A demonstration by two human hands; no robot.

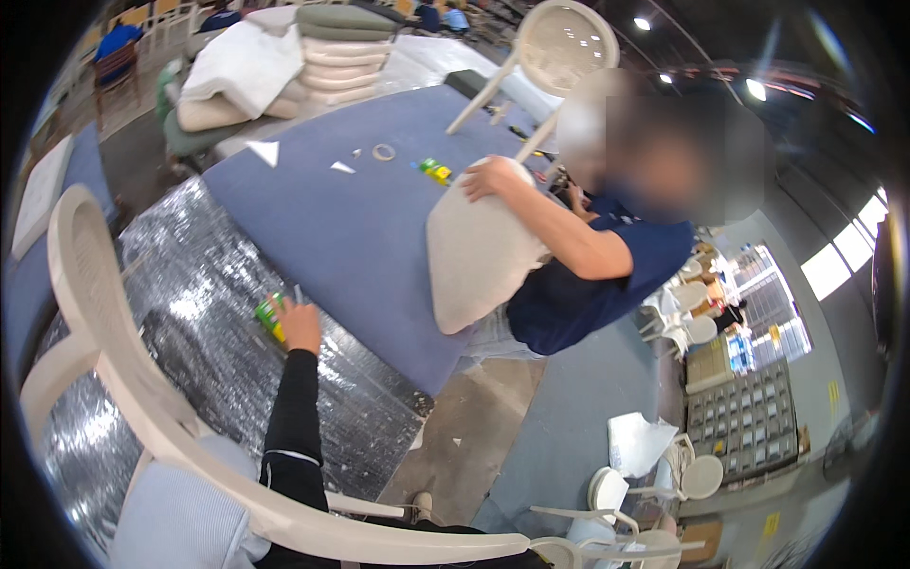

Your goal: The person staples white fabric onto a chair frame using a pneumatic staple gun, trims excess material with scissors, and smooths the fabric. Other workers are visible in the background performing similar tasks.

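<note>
On a silver foil sheet [218,360] spread over a work surface, the person's hand [300,325] in a black sleeve [292,417] reaches out and closes around a small green tool [268,315], possibly a tape dispenser or cutter; the view is too small to tell which. From its angle this looks like the right hand, though that is not certain, and the other hand is out of view. The green tool sits near the edge where the foil meets a blue felt cover [351,218] on the same surface. A cream plastic chair frame [104,341] curves across the lower left, close to the camera, with a pale blue cushion [180,517] beneath it.

Across the surface, a co-worker in a navy shirt [588,294] presses a beige cushion [479,251] against the blue cover's edge, one hand [488,175] gripping its top. Behind the co-worker another cream chair [559,52] stands tipped on the surface. On the blue cover lie a roll of tape [384,152], a second green and yellow tool [436,171] and scraps of white paper [265,152]. A stack of cushions [341,57] rises at the far end, beside a folded white pad [242,66]. More white chairs [664,474] stand on the floor at lower right.
</note>
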